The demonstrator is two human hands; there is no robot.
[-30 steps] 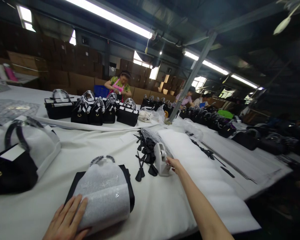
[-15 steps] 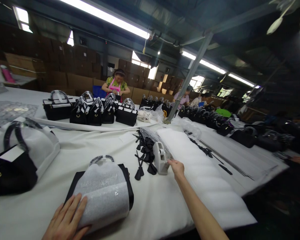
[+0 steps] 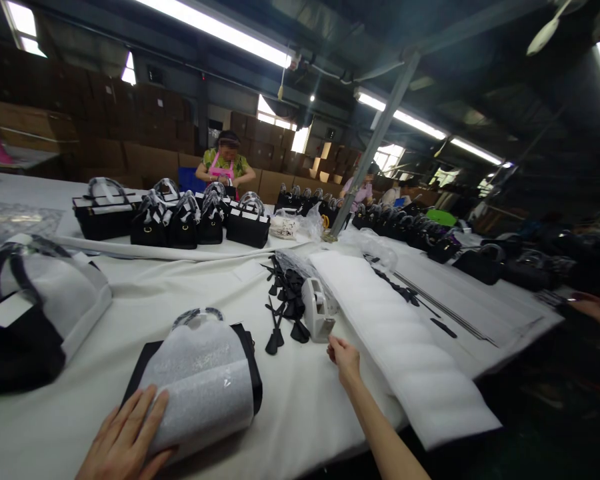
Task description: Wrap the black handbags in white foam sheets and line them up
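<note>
My left hand (image 3: 125, 437) lies flat with fingers spread on a black handbag (image 3: 254, 373) lying on its side. White foam sheet (image 3: 200, 387) wraps around the bag, and its film-covered handles (image 3: 199, 316) stick out at the far end. My right hand (image 3: 344, 357) is pinched at the near end of a grey tape dispenser (image 3: 316, 310); it holds the end of a strip of tape (image 3: 326, 328), which is hard to make out. Black leather tassels (image 3: 291, 303) lie heaped left of the dispenser.
A stack of white foam sheets (image 3: 405, 353) lies right of the dispenser. Another partly wrapped handbag (image 3: 20, 353) stands at left. Further back are several black handbags (image 3: 247, 227), a metal post (image 3: 375, 147) and a person in a pink apron (image 3: 225, 167). Metal rulers (image 3: 445, 310) lie at right.
My right hand has drawn back slightly from the dispenser, toward me. My left hand stays on the wrapped bag. The whole view has shifted a little.
</note>
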